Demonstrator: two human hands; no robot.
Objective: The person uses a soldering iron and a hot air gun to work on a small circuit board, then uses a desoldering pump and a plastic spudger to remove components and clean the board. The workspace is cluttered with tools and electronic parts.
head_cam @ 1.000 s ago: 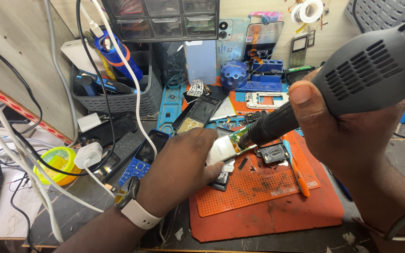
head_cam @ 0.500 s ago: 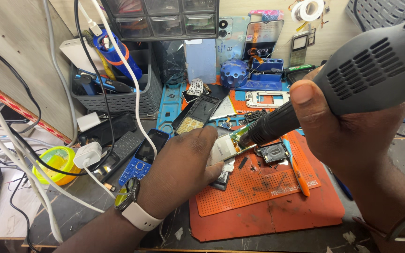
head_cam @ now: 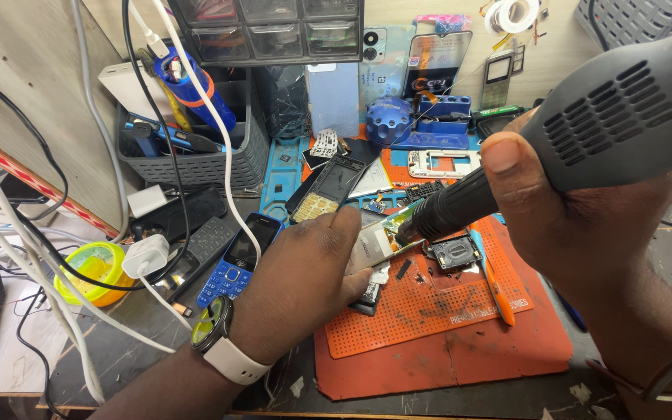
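Head view: your right hand (head_cam: 585,210) is wrapped tight round the grey hot-air gun (head_cam: 585,124), nozzle right at the small circuit board (head_cam: 379,241) that your left hand (head_cam: 297,288) pinches over the orange mat (head_cam: 445,350). Looks mid-job, board not yet set down. Dark blue-printed package (head_cam: 437,62) leans at the tabletop's back wall.

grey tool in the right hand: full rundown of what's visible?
The hot-air tool has a grey, matte, plastic-looking body with rows of vent slots and a black barrel narrowing to a dark nozzle. It slants down to the left. The right hand wraps the body, thumb on top. The nozzle tip sits just over the small board held by the left hand, above the orange mat. Contact is unclear.
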